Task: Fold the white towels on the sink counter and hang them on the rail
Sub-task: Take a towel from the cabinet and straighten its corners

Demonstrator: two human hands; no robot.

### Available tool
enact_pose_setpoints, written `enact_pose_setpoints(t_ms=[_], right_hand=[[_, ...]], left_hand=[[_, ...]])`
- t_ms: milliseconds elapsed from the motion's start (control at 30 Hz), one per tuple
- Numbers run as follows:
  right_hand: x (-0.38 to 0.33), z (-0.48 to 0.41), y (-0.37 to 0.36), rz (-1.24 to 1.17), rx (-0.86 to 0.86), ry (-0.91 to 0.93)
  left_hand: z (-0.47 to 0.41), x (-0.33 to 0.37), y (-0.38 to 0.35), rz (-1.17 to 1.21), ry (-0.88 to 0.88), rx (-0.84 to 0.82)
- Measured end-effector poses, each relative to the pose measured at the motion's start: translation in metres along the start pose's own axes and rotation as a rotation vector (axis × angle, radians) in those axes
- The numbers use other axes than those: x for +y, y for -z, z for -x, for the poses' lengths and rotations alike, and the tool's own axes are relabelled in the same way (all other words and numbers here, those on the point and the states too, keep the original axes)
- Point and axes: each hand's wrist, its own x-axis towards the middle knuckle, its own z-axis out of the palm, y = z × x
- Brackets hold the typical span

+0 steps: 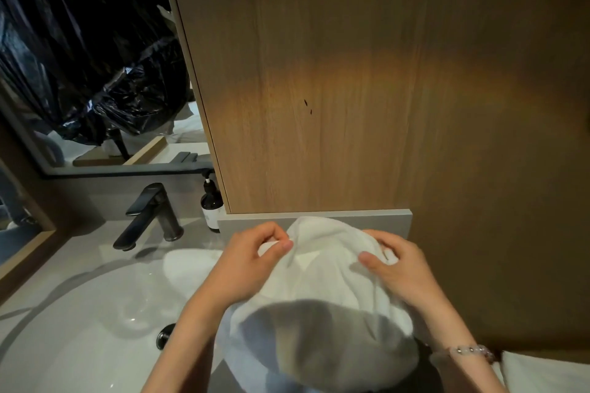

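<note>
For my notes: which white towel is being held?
The middle towel, gripped by the left hand and right hand; the sink-side towel and corner towel lie unheld.

**No legible text**

The only label in view is a pale one on the dark pump bottle (211,206), left of centre beside the wooden panel (351,89). Its print is too small and dim to read.

Blocked straight ahead by panel (351,89) and ledge (367,217), close behind towel (322,268). Crowded at back left by tap (150,217) and bottle (211,206), bottle just beside ledge's end. Open leftward over basin (79,322), in front of tap.
</note>
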Motion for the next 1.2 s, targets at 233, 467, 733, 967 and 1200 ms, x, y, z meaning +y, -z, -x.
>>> enact_pose_setpoints(t_ms=[233, 467, 733, 967, 1200], right_hand=[[-0.001, 0.000, -0.035, 0.056, -0.129, -0.027], [0.006, -0.001, -0.026, -0.287, -0.039, -0.111], [-0.009, -0.006, -0.015, -0.044, -0.001, -0.190], [-0.015, -0.003, -0.013, 0.346, -0.063, 0.027], [-0.030, 0.000, -0.021, 0.266, 0.270, -0.014]], left_hand=[[-0.004, 0.009, -0.027, 0.132, 0.014, -0.295], [0.003, -0.009, -0.014, 0.242, 0.254, -0.409], [-0.005, -0.022, -0.007, 0.130, 0.542, 0.105], [-0.002, -0.008, -0.003, -0.178, 0.497, 0.088], [-0.006, 0.006, -0.002, 0.245, 0.623, 0.122]])
